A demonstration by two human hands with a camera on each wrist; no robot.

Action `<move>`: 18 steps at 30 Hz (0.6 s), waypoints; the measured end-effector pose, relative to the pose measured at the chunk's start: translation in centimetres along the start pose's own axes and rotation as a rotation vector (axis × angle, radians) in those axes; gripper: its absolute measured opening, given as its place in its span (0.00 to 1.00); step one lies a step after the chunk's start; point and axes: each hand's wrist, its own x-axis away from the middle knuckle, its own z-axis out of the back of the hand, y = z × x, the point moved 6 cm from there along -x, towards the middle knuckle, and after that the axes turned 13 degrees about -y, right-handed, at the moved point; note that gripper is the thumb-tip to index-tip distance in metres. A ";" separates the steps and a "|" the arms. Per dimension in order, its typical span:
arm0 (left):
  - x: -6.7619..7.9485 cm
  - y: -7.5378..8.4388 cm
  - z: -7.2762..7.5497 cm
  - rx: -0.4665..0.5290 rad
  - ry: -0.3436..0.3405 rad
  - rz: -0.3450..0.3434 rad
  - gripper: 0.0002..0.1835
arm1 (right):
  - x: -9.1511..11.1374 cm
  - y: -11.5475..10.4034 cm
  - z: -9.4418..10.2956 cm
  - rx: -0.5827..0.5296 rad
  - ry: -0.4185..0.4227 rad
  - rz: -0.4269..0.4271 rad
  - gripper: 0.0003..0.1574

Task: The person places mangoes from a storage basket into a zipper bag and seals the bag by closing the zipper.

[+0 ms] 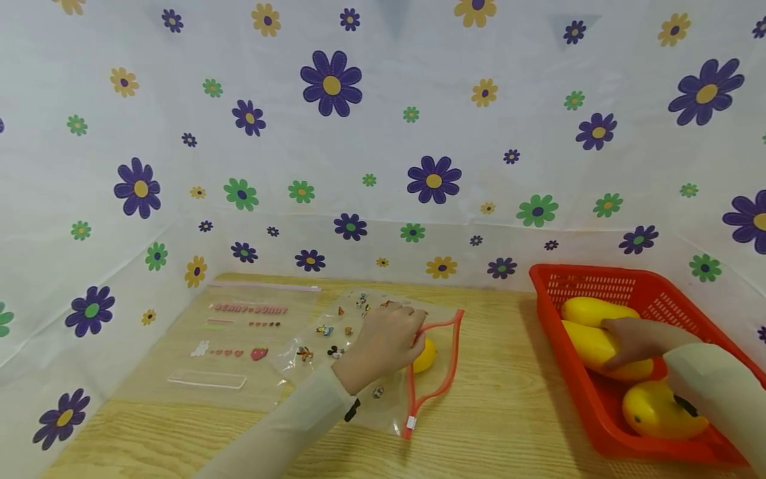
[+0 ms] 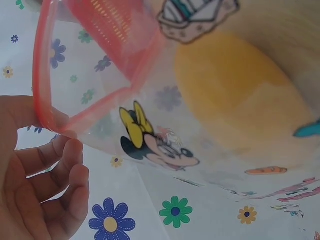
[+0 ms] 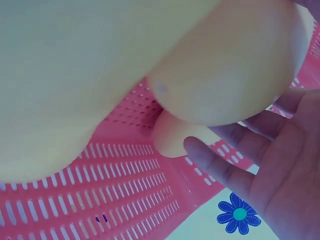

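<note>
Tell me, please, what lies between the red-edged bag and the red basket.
Only bare wooden tabletop lies between the bag and the basket; the head view shows it.

Wears plain, pale cream long sleeves (image 1: 281, 422) with a small black piece (image 1: 352, 410) showing by each cuff (image 1: 342, 388).

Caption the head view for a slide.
The left hand holds a red-edged bag open while the right hand grips a yellow fruit in a red basket.

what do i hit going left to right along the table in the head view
pink-zipped clear bag → left hand → yellow fruit beside that hand → red basket's left wall → right hand
</note>
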 end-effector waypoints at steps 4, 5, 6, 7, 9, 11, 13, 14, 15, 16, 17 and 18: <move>-0.1 0.0 0.0 -0.001 -0.003 -0.021 0.07 | 0.2 0.0 0.3 -0.017 -0.009 0.011 0.70; -0.2 -0.1 -0.1 0.002 -0.007 -0.028 0.07 | 0.3 0.0 0.4 -0.027 -0.013 0.012 0.71; -0.2 -0.1 -0.1 0.006 -0.009 -0.035 0.07 | 0.3 0.1 0.5 -0.045 -0.019 0.009 0.72; -0.3 -0.1 -0.1 0.015 -0.012 -0.046 0.07 | 0.3 0.1 0.6 -0.061 -0.025 0.006 0.73; -0.5 -0.2 -0.1 0.033 -0.017 -0.067 0.08 | 0.3 0.2 0.9 -0.076 -0.029 0.006 0.75; -0.7 -0.3 -0.1 0.049 -0.029 -0.085 0.09 | 0.3 0.2 1.2 -0.081 -0.028 0.006 0.75; -0.9 -0.3 -0.1 0.060 -0.042 -0.102 0.10 | 0.3 0.2 1.5 -0.071 -0.019 0.011 0.74; -0.9 -0.3 -0.1 0.058 -0.050 -0.106 0.10 | 0.3 0.1 1.7 -0.066 -0.014 0.018 0.73; -1.0 -0.3 -0.2 0.055 -0.058 -0.109 0.10 | 0.3 0.1 1.9 -0.072 -0.010 0.021 0.72; -1.0 -0.3 -0.1 0.051 -0.065 -0.111 0.10 | 0.3 0.1 2.1 -0.073 -0.005 0.030 0.71; -1.1 -0.3 -0.1 0.047 -0.073 -0.113 0.10 | 0.3 0.0 2.3 -0.072 0.000 0.041 0.70; -1.1 -0.3 -0.1 0.047 -0.078 -0.114 0.10 | 0.4 0.0 2.5 -0.074 0.003 0.046 0.69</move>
